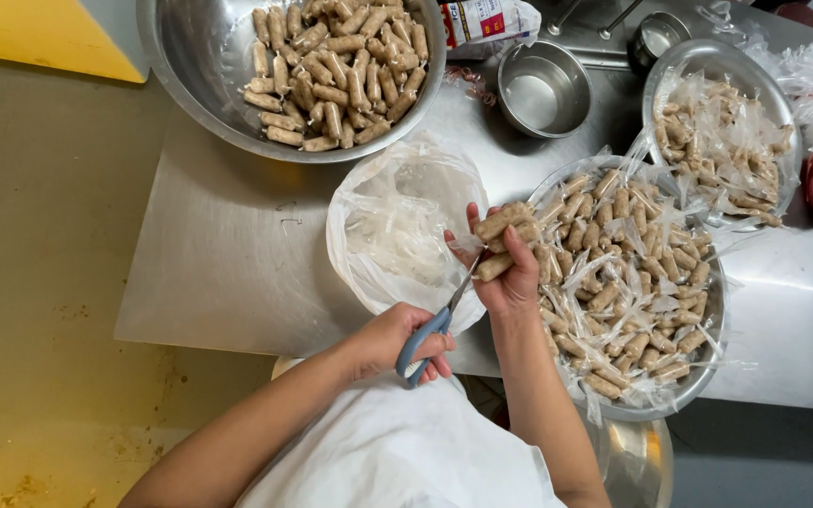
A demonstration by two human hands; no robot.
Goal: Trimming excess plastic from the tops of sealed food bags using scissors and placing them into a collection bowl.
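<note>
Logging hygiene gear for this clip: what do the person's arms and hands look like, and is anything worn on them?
Both forearms are bare, with no sleeves in view. The left hand and right hand have no gloves, and no rings, watch or bracelets are visible. A white garment, perhaps an apron, covers the torso below the arms.

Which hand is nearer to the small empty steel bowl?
Right. The right hand, holding wrapped rolls, is below the small steel bowl; the left hand is lower.
</note>
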